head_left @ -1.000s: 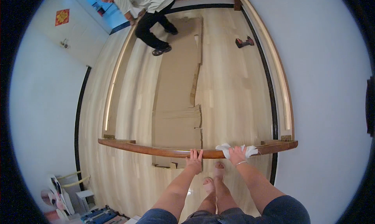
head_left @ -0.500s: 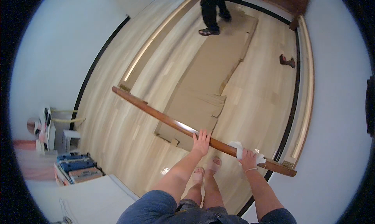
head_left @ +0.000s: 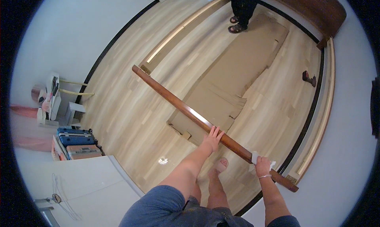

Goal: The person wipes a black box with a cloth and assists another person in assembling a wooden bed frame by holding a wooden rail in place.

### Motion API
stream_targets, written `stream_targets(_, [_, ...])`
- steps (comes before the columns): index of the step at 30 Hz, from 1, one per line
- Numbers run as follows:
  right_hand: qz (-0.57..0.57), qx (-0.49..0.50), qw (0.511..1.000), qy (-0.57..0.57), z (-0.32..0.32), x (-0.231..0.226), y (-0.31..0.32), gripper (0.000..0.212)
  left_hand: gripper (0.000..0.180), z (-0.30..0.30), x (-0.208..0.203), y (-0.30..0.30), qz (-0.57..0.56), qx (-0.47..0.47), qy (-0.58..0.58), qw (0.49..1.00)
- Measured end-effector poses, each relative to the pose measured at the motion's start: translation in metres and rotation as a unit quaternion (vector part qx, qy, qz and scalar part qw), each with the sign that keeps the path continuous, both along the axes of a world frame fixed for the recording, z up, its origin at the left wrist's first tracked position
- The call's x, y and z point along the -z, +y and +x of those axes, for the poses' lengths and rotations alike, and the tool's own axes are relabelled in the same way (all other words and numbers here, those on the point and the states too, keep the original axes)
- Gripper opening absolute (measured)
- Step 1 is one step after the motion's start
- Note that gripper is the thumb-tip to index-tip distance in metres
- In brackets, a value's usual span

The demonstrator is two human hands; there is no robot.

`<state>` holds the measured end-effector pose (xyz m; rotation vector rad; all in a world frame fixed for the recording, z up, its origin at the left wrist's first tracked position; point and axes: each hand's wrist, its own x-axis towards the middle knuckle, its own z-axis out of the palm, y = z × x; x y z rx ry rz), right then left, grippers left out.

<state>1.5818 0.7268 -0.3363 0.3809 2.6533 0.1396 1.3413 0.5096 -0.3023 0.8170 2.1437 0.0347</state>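
Note:
A reddish-brown wooden bed frame end board [head_left: 174, 101] runs diagonally in front of me, joined at its ends to long side rails. My left hand [head_left: 214, 140] lies on the board's top edge near its middle, fingers spread and stretched across it. Farther right, my right hand [head_left: 263, 167] presses a white cloth [head_left: 255, 157] against the same edge, its fingers closed over it. Most of the cloth is hidden under that hand; whether it is paper or fabric, I cannot tell.
Flattened cardboard [head_left: 213, 88] covers part of the floor inside the frame. A person in dark trousers [head_left: 244, 7] stands by the headboard [head_left: 308, 7]. A red-and-black tool [head_left: 309, 79] is near the right side rail [head_left: 316, 147]. Suitcases [head_left: 77, 137] stand left, beside a white cabinet [head_left: 91, 179].
My view has turned and shifted. My right hand and the cloth stay on the board, my left hand still rests on it, and the person at the far end has stepped.

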Motion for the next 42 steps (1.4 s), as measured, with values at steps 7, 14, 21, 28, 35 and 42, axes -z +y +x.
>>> stream_targets(7, [0.036,0.116,0.986,0.114,-0.011,-0.011,-0.001,0.021,0.066,-0.024,0.014,-0.031,0.031,0.014,0.094,0.995])
stream_targets(14, [-0.034,0.251,0.932,0.259,-0.066,-0.072,-0.065,0.024,0.064,-0.055,0.010,-0.083,0.046,0.002,0.115,0.992])
stream_targets(21, [-0.100,0.284,0.942,0.148,-0.076,-0.064,-0.178,0.027,0.063,-0.048,0.041,-0.211,0.116,-0.082,0.051,0.989])
stream_targets(28, [-0.250,0.257,0.934,0.011,-0.093,-0.077,-0.304,0.032,0.047,0.014,0.075,-0.429,0.009,-0.147,-0.090,0.985])
stream_targets(35, [-0.245,0.131,0.960,-0.024,-0.128,-0.097,-0.384,0.038,0.030,0.106,0.175,-0.719,-0.168,0.040,-0.087,0.981])
stream_targets(42, [-0.289,0.201,0.936,-0.017,-0.111,-0.121,-0.392,0.043,0.032,0.082,0.151,-0.664,-0.015,-0.313,-0.153,0.937])
